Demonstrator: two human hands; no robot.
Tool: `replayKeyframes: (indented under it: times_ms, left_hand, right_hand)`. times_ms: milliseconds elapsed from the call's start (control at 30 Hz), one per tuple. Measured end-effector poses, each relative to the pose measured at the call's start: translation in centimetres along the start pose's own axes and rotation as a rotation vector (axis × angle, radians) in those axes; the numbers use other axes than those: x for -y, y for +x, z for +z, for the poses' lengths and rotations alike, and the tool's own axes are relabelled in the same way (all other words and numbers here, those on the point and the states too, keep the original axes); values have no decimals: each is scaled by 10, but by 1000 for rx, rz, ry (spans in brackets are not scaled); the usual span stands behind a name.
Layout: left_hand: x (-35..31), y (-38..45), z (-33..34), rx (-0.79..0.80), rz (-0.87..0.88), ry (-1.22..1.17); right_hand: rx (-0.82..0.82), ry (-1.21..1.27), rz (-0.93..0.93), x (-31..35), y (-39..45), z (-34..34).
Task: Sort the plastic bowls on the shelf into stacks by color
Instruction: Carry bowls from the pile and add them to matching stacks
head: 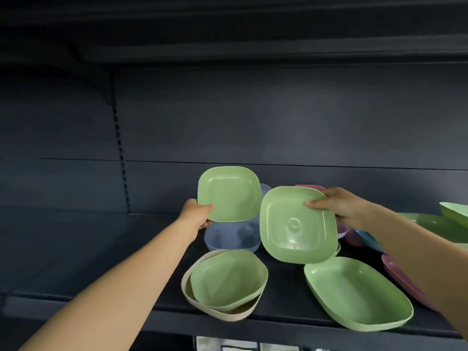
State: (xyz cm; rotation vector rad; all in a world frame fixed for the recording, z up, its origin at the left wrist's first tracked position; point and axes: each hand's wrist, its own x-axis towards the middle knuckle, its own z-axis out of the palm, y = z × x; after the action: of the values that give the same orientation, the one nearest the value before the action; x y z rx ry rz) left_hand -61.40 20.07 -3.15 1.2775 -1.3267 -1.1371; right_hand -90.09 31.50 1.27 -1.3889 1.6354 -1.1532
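While the left hand (196, 214) is pinching one green bowl (229, 195) mid-frame and the right hand (340, 207) is gripping another green bowl (297, 225) beside it, I'd be nesting both, rims lined up, into the green stack (228, 277) at lower center.

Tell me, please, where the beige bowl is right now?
The beige bowl sits at the shelf's front edge, lower centre, with a green bowl nested inside it.

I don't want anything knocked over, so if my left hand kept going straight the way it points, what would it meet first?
Probably the translucent blue plastic bowl just beyond the left hand, beneath its square green plastic bowl; depth is uncertain.
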Motion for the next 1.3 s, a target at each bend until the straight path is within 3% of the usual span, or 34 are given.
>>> replayKeyframes:
  times_ms: [233,900,1300]
  left_hand:
    - [6,-14,-101,-155,74,-69]
    - [69,-21,-496,-394,29,-50]
    - [77,45,-638,-554,48,-64]
  right_hand:
    - [56,-15,-4,52,9,92]
    - [173,189,-10,163,5,476]
    - [203,248,-18,206,55,620]
